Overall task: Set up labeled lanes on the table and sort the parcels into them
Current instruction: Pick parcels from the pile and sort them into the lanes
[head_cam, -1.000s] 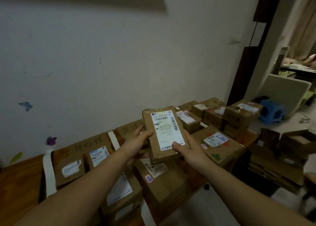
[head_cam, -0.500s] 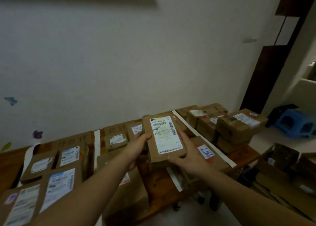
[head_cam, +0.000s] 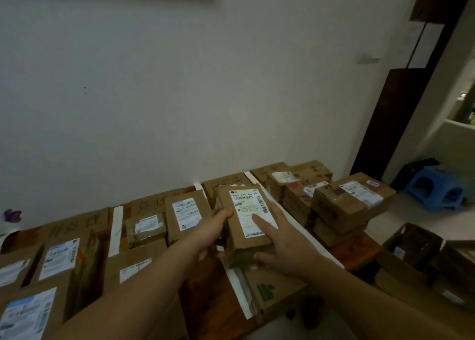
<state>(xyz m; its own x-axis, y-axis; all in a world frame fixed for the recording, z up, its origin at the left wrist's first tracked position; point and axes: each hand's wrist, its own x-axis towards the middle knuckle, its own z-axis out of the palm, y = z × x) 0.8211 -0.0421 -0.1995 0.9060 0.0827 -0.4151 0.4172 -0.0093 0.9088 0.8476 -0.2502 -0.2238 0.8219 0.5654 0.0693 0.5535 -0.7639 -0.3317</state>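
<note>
I hold a flat brown parcel (head_cam: 244, 221) with a white shipping label above the middle of the wooden table (head_cam: 205, 298). My left hand (head_cam: 210, 233) grips its left edge. My right hand (head_cam: 280, 239) grips its right side, with the thumb lying on the label. White tape strips (head_cam: 116, 230) split the table into lanes, each headed by a handwritten cardboard sign (head_cam: 79, 224) at the wall. Parcels lie in the lanes: several at the left (head_cam: 60, 257), some in the middle (head_cam: 186, 212), and a stack at the right (head_cam: 352, 203).
Another tape strip (head_cam: 237, 288) runs under the held parcel toward the table's front edge. A box with a green mark (head_cam: 272, 291) sits at the front right. Open cardboard boxes (head_cam: 413, 247) stand on the floor to the right, and a blue stool (head_cam: 437, 188) beyond them.
The view has swung left, so more left-lane parcels show. The held parcel has sunk lower and moved away from me toward the table, and my right thumb now lies on its label.
</note>
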